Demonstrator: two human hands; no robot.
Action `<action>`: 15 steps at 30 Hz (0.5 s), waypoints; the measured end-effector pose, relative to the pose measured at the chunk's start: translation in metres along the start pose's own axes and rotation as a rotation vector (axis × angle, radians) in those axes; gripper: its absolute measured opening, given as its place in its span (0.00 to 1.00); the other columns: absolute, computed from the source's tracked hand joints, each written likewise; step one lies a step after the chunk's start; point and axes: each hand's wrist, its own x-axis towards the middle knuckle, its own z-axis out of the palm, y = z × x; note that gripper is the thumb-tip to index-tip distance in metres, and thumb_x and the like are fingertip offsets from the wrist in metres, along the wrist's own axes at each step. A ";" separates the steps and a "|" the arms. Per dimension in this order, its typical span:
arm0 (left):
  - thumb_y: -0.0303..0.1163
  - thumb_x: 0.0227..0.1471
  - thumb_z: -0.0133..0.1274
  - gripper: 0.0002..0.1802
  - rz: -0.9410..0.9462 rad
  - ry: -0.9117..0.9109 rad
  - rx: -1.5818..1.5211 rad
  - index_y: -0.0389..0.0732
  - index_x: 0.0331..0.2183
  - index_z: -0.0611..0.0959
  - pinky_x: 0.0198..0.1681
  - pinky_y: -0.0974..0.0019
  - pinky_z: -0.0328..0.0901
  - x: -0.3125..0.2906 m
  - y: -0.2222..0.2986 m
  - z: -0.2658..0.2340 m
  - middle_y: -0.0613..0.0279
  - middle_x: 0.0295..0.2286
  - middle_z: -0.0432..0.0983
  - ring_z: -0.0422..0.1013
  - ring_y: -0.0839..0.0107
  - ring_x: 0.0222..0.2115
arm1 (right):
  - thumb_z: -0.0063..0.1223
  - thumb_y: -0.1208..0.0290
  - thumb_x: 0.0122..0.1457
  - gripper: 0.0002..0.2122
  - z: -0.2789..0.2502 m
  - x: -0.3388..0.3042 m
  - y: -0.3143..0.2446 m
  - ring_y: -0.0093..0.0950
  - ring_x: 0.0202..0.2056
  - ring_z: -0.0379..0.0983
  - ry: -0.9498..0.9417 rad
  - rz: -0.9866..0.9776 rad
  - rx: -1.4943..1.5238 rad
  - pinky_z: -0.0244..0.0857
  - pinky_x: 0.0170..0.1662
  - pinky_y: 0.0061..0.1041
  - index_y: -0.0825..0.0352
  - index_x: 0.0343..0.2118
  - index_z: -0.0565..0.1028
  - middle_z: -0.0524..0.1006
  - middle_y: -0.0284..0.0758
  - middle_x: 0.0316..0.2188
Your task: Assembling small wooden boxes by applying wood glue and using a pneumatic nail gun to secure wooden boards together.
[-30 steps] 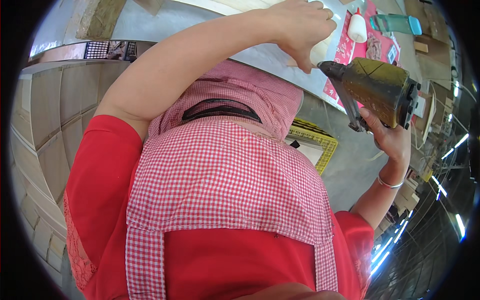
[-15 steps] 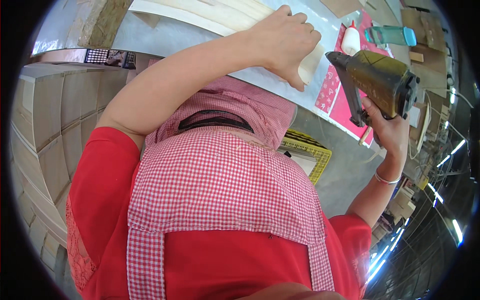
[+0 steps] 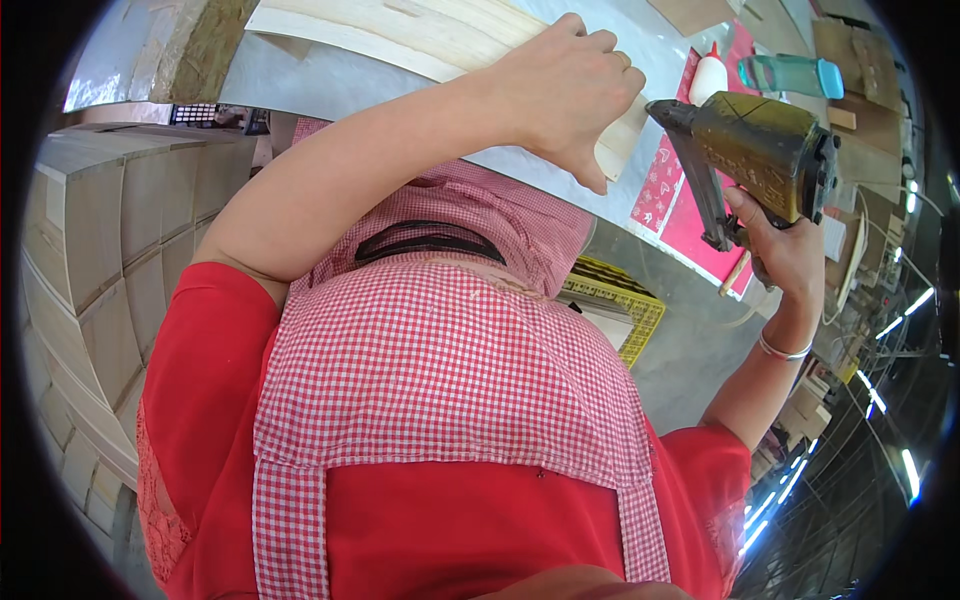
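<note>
A pale wooden board [image 3: 400, 30] lies along the table, running from the upper left to under my left hand [image 3: 575, 105]. That hand is closed over its right end, knuckles up, the thumb pressed against the near side. The fingertips are hidden behind the hand. Beyond the thumb, the board's end face [image 3: 622, 145] shows. In my right hand [image 3: 790, 250] I hold a worn, dark yellow-brown nail gun [image 3: 765, 150] by its handle. Its nose points left, close to the board's end, and I cannot tell whether the two touch.
A pink patterned sheet [image 3: 690, 215] covers the table's right part, with a white red-tipped glue bottle [image 3: 708, 78] and a teal bottle [image 3: 790, 75] beyond it. Stacked wooden boxes [image 3: 90, 230] stand at left. Below the table edge sits a yellow crate [image 3: 645, 320].
The nail gun's nose has shifted slightly left, nearer the board's end. My left hand keeps its grip on the board; the whole view has moved a little.
</note>
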 end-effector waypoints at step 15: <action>0.47 0.53 0.57 0.24 -0.090 -0.045 -0.014 0.36 0.42 0.81 0.47 0.51 0.65 -0.039 -0.059 -0.048 0.50 0.36 0.78 0.73 0.53 0.40 | 0.63 0.74 0.55 0.24 0.003 -0.034 0.128 0.30 0.35 0.78 0.323 0.260 0.021 0.71 0.40 0.29 0.70 0.54 0.69 0.80 0.42 0.37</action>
